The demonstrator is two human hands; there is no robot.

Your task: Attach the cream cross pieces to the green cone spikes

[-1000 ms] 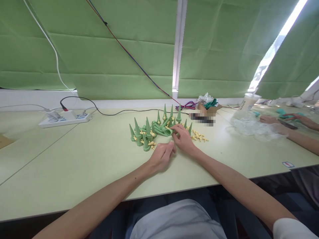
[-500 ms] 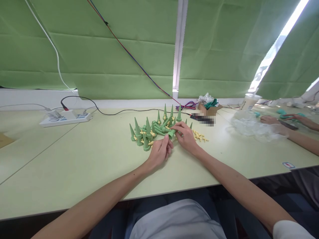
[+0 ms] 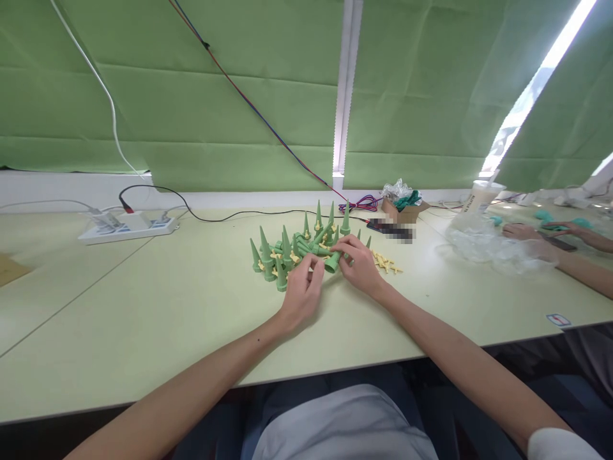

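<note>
My right hand [image 3: 360,265] grips a green plastic cone [image 3: 332,263] between thumb and fingers, its hollow wide end facing down towards me. To its left, my left hand [image 3: 302,289] is at the front edge of the green cones, thumb and fingers slightly apart, with nothing visible in them. Several green cones [image 3: 266,249] stand upright on their bases, with small yellow pieces [image 3: 294,258] on or beside them. More green cones [image 3: 302,245] lie on their sides in the middle of the group. Loose yellow pieces [image 3: 385,262] lie right of my right hand.
A power strip [image 3: 129,229] with plugs and cables is at the back left. Behind the cones are a partly blurred dark device [image 3: 390,228] and a small cardboard box [image 3: 405,209]. Right are a plastic cup [image 3: 480,197], clear plastic bags [image 3: 498,248] and another person's hands [image 3: 520,231].
My left hand has moved slightly left, away from the cone's open end, and its fingers have loosened. The cone in my right hand has tipped, its opening lower.
</note>
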